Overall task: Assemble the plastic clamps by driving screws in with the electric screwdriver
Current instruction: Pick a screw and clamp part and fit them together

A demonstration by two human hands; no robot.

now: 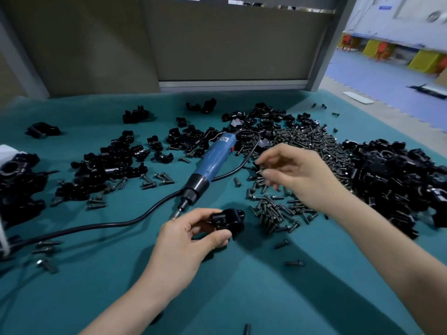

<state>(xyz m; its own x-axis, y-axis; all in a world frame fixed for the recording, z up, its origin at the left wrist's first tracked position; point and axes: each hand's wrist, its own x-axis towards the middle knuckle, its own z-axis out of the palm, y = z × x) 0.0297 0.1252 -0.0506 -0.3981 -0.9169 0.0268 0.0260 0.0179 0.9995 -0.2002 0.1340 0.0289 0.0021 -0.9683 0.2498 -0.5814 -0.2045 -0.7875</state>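
My left hand [187,240] grips a black plastic clamp [228,220] just above the green table mat, thumb and fingers curled round it. Over the near part of the screw pile [312,146], my right hand [295,175] pinches a small dark screw [259,167] between thumb and fingertips. A blue electric screwdriver [210,165] lies on the mat between the hands, its bit pointing toward my left hand, and its black cable [116,224] runs off to the left.
Loose black clamp halves [108,163] are scattered at left and centre, and a big heap of them [396,180] sits at right. Assembled clamps [17,180] lie at the far left edge. Stray screws [48,245] dot the mat. A grey panel [217,44] stands behind.
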